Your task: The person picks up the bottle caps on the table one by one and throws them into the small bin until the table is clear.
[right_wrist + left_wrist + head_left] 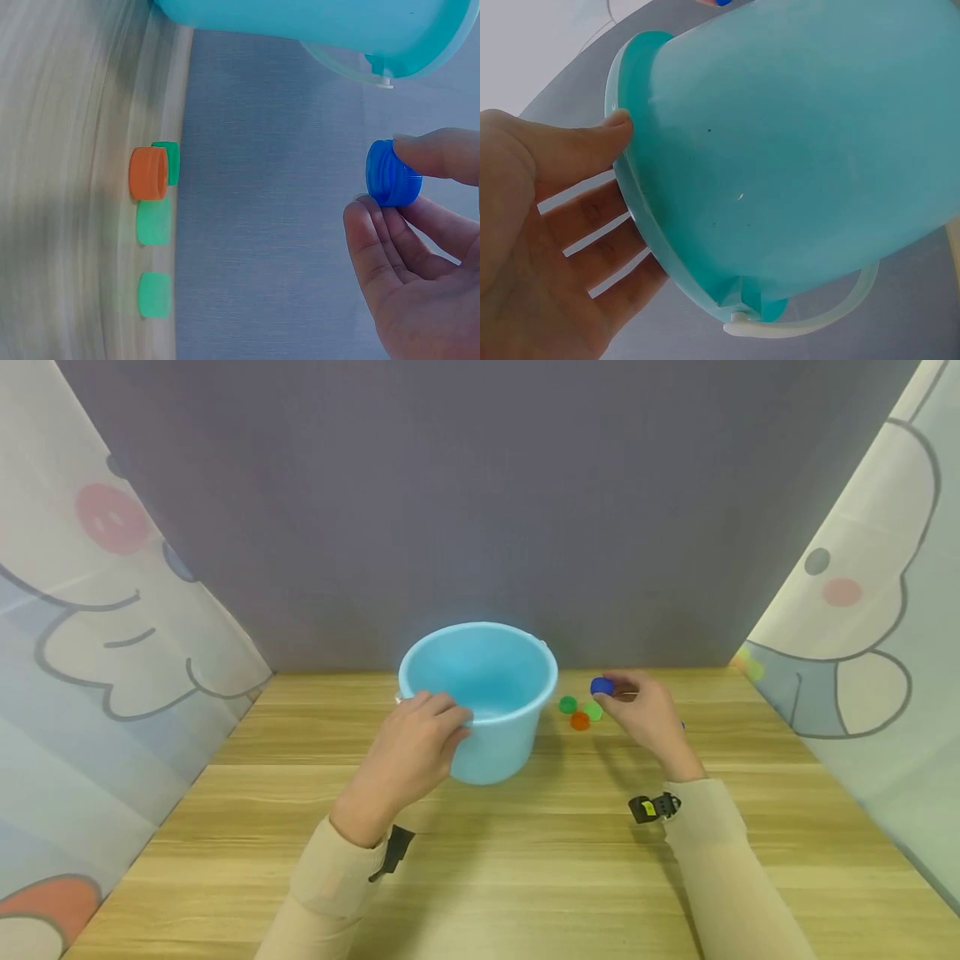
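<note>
Just below left of the head view's centre, the left hand (408, 747) grips the near rim of a light-blue bucket (491, 753). Right of centre, the right hand (651, 714) pinches a dark-blue cap (602, 686) above the surface (525, 877), near an orange cap (580, 721) and green caps (567, 704); a grey backdrop (480, 510) rises behind.

Blue round plastic cap (396, 176), pinched in right hand (431, 259); orange round cap (148, 173), three green round caps (154, 295) on wood-grain surface (60, 180); light-blue plastic bucket (300, 16).

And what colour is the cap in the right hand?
Blue. The cap shows best in the right wrist view, pinched in the right hand.
</note>
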A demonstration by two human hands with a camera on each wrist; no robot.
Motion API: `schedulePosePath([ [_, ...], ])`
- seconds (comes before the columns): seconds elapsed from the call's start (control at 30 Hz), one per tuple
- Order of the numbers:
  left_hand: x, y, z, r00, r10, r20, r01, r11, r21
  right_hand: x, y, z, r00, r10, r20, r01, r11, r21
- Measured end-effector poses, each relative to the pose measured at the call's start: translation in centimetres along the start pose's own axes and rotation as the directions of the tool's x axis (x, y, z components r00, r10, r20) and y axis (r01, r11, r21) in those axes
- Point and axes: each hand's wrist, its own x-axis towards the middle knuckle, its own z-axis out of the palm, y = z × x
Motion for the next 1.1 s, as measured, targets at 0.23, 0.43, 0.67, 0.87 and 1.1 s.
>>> schedulePosePath([
  [0.23,0.0,-0.1,-0.2,1.0,-0.004,0.011,0.004,1.0,0.006,-0.2,-0.9,-0.2,0.999,-0.029,-0.021,0.03,0.999,0.013],
  [0.43,0.0,-0.1,-0.2,1.0,-0.004,0.007,0.004,1.0,0.006,-0.2,-1.8,-0.2,0.997,-0.063,-0.037,0.064,0.998,0.008],
  [0.67,0.0,-0.1,-0.1,1.0,0.001,0.003,-0.001,1.0,0.008,-0.5,-2.8,-0.3,0.993,-0.097,-0.064,0.096,0.995,-0.008],
  [0.87,0.0,-0.1,-0.1,1.0,-0.007,0.008,0.007,1.0,0.005,-0.7,-3.2,-0.3,0.986,-0.142,-0.09,0.142,0.99,-0.007],
  [1.1,0.0,-0.1,-0.1,1.0,-0.008,0.012,0.008,1.0,0.003,-1.0,-4.0,-0.4,0.968,-0.209,-0.138,0.209,0.978,-0.017],
])
